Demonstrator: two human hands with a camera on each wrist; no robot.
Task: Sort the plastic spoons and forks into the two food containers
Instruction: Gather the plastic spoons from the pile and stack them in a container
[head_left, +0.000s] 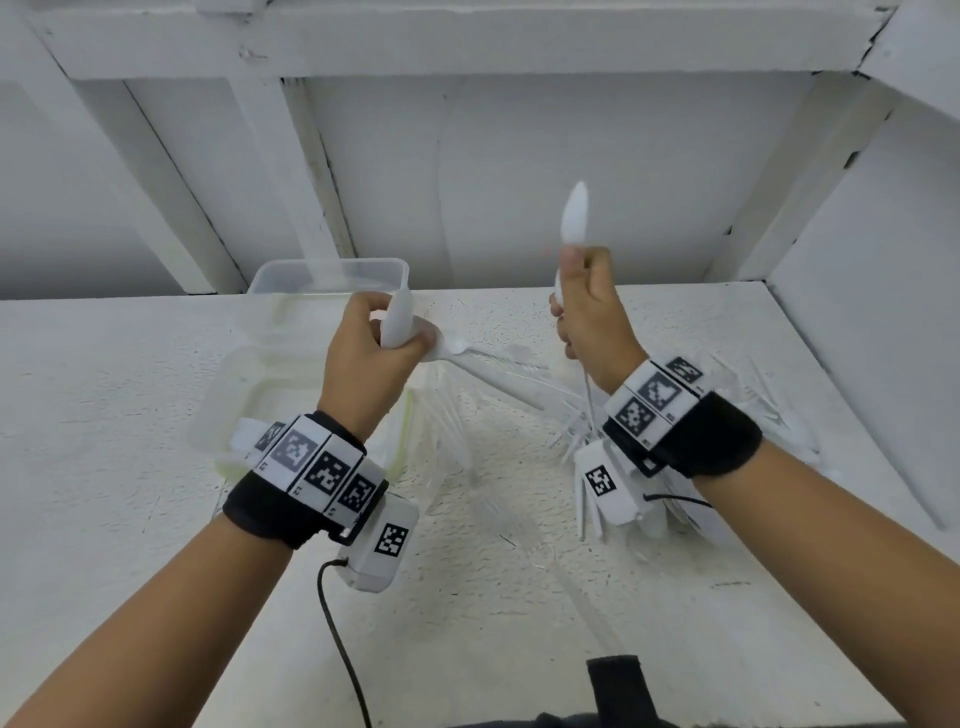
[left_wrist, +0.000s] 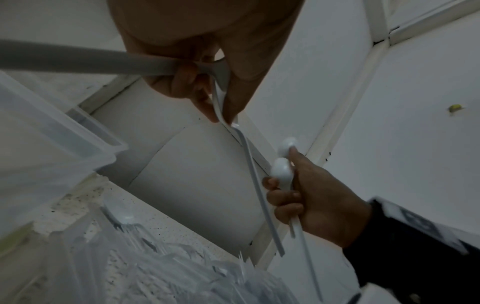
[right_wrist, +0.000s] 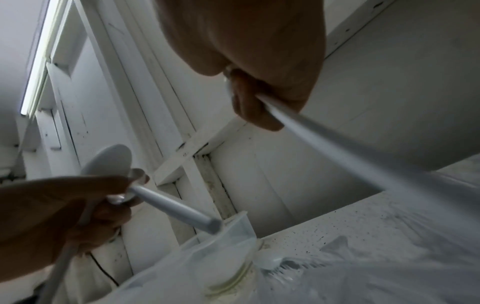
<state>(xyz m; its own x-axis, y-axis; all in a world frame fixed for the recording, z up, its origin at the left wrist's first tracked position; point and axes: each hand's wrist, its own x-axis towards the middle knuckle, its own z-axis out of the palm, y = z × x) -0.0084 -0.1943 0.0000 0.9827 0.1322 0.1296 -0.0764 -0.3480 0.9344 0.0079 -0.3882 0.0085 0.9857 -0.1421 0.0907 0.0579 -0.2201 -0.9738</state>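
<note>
My left hand (head_left: 387, 338) is raised above the shelf and grips white plastic spoons (head_left: 397, 318); one handle (head_left: 491, 376) sticks out to the right. In the left wrist view this hand (left_wrist: 205, 88) holds two handles, one (left_wrist: 78, 61) pointing left and one (left_wrist: 250, 170) hanging down. To the right and higher, my right hand (head_left: 574, 296) grips a white spoon (head_left: 575, 215) upright, bowl on top; the left wrist view shows two spoon bowls (left_wrist: 281, 167) above that hand (left_wrist: 288, 197). A clear food container (head_left: 332, 273) stands at the back left, a second one (head_left: 228, 395) nearer, under my left wrist.
Clear plastic forks (head_left: 498, 415) lie heaped on the white shelf (head_left: 104, 415) between and under my hands, with more cutlery (head_left: 769, 415) at the right. White walls (head_left: 857, 291) and beams close in the back and right. A black cable (head_left: 337, 639) hangs from my left wrist.
</note>
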